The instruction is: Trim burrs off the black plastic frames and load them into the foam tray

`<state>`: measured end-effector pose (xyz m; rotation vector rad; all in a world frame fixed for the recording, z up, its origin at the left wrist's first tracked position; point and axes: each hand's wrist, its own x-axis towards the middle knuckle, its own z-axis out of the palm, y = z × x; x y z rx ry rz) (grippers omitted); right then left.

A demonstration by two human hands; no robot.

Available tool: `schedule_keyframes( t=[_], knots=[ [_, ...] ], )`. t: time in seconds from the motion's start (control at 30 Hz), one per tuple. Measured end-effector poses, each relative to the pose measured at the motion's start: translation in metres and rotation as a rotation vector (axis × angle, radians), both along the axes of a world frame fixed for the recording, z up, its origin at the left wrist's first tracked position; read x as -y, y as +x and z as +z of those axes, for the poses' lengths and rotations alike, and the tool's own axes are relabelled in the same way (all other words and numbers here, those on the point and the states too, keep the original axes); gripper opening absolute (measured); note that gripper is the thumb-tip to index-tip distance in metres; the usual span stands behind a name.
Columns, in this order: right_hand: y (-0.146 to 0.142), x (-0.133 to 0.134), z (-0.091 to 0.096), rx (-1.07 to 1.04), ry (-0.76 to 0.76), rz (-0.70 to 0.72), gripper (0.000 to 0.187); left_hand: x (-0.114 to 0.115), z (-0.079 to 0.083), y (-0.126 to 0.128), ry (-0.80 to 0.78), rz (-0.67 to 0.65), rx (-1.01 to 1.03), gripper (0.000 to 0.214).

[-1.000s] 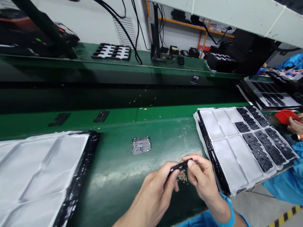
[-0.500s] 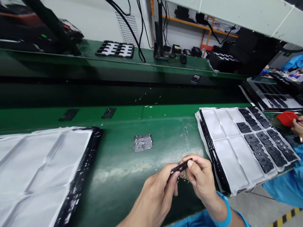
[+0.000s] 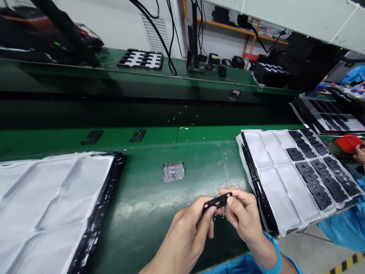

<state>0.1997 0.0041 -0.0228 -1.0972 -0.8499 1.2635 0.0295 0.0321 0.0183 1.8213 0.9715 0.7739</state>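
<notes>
Both my hands hold one thin black plastic part (image 3: 217, 202), tilted edge-on, with small pale patches along its edge. The left end sits in the fingers of my left hand (image 3: 189, 230), thumb along the near side. At the other end, my right hand (image 3: 242, 213) pinches it between thumb and fingers. Beyond my left hand, a small stack of flat dark plastic plates (image 3: 173, 172) lies on the green bench (image 3: 148, 213). Tiny pale bits are scattered on the bench just behind and below the held part.
To the right stands a stack of trays (image 3: 278, 190) partly filled with black parts. A white-lined tray stack (image 3: 42, 190) stands left. Two black parts (image 3: 92, 137) (image 3: 138, 136) lie on the bright green strip (image 3: 159, 134). A co-worker's hand (image 3: 359, 152) is near a red object (image 3: 348, 143).
The held part has turned slightly, so more of its patched edge shows. The green strip, with two black parts and pale bits on it, has shifted right. Both hands keep their grip.
</notes>
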Motion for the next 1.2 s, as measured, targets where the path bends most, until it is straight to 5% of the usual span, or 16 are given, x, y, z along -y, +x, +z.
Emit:
schedule_keyframes(
  t=[0.63,0.87,1.2],
  knots=[
    [-0.002,-0.004,0.001,0.03,-0.009,-0.034,0.031,0.003,-0.002,0.001,0.135,0.01,-0.023,0.018],
    [-0.002,-0.004,0.004,0.037,0.009,-0.03,0.029,0.002,-0.003,0.0,0.009,-0.011,0.003,0.021],
    [-0.001,0.004,0.014,0.232,0.107,-0.017,0.021,-0.005,0.006,-0.007,-0.385,-0.061,0.149,0.036]
  ],
)
